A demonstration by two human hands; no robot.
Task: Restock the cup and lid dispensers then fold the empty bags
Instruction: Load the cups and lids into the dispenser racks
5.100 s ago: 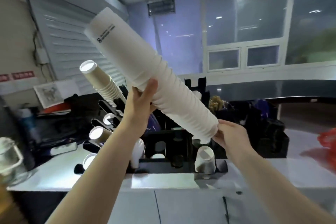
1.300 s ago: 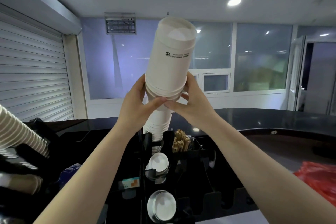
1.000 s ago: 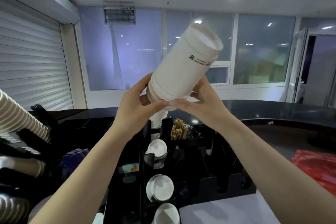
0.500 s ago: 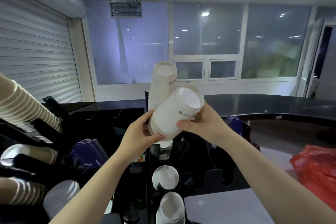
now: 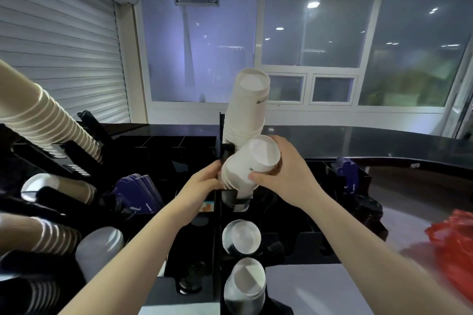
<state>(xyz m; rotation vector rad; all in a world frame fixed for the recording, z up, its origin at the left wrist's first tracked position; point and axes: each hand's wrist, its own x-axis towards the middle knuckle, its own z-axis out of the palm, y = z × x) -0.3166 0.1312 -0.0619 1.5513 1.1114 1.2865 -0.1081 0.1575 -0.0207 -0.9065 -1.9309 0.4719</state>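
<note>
Two white cup stacks above the black dispenser rack (image 5: 217, 238): one stack (image 5: 247, 107) standing tall from its top slot, one short stack (image 5: 249, 163) held in front of it. Two hands there, left (image 5: 202, 184) and right (image 5: 289, 174). Two more white cup bottoms (image 5: 241, 236) (image 5: 244, 286) below in the same rack column. Left of the rack, four tan cup stacks (image 5: 46, 120) (image 5: 58, 186) (image 5: 35, 235) (image 5: 28, 291). Right of it, one red bag (image 5: 453, 240) on the table (image 5: 307, 291).

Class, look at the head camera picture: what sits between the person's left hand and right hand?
In the head view, a short stack of white paper cups sits between the left hand and right hand, gripped by both.
</note>
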